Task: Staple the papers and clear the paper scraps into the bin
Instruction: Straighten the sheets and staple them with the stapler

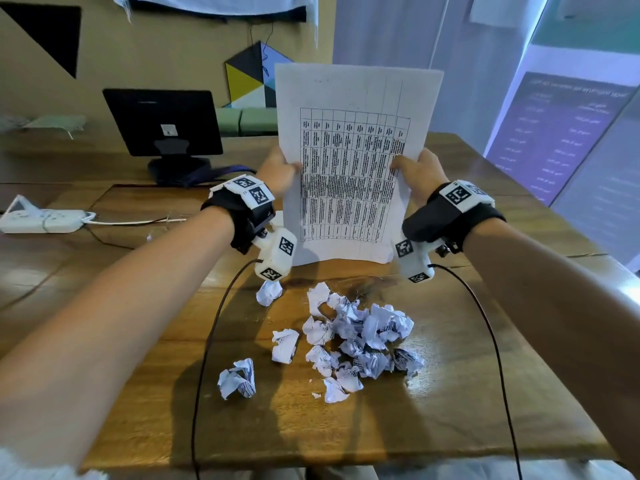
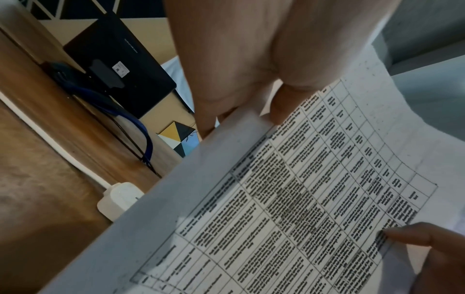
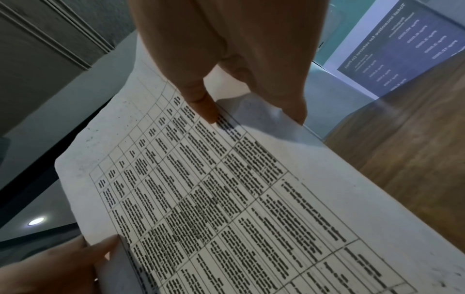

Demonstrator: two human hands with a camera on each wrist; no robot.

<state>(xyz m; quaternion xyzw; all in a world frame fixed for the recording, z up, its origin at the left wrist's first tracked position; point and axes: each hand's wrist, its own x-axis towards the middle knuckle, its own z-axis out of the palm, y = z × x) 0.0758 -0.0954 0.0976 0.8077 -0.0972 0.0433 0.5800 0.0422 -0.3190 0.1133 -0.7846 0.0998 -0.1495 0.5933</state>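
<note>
Both hands hold the papers (image 1: 349,168) upright, their lower edge close to or on the wooden table (image 1: 467,393); the front sheet shows a printed grid of text. My left hand (image 1: 280,171) pinches the left edge, thumb on the front. My right hand (image 1: 414,171) pinches the right edge the same way. The left wrist view shows the papers (image 2: 302,199) under my left thumb, the right wrist view the papers (image 3: 214,199) under my right thumb. A heap of crumpled paper scraps (image 1: 356,337) lies on the table in front of the papers. I see no stapler and no bin.
A black monitor (image 1: 162,123) stands at the back left with a dark blue strap (image 1: 214,173) by its base. A white power strip (image 1: 41,221) and its cable lie at the far left. A loose scrap (image 1: 237,379) sits nearer the front edge.
</note>
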